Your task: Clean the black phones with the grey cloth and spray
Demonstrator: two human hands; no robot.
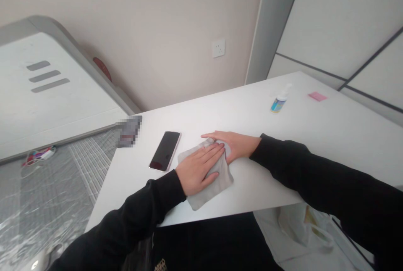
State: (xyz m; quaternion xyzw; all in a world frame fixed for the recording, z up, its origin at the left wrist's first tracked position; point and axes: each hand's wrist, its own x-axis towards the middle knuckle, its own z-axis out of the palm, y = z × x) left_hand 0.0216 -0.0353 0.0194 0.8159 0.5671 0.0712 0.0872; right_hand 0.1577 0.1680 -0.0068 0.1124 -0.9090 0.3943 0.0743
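A thin grey cloth (217, 185) lies on the white table (245, 191) in front of me, slightly rumpled at its right side. My left hand (201, 166) rests flat on the cloth, fingers stretched out and thumb apart. At the cloth's upper right edge is my right hand (236, 143), fingers extended to the left and thumb pointing down. The cloth rises in a fold against that palm, close to the left fingertips. Left of the cloth lies a smartphone (165, 151) with a dark screen and a pale edge.
A small spray bottle (279, 102) with a blue label stands toward the back right. Beyond it lies a pink slip (317, 96). A pixelated item (129, 131) sits at the table's left edge. A wall socket (218, 48) is behind, and a bed (63, 115) is at left.
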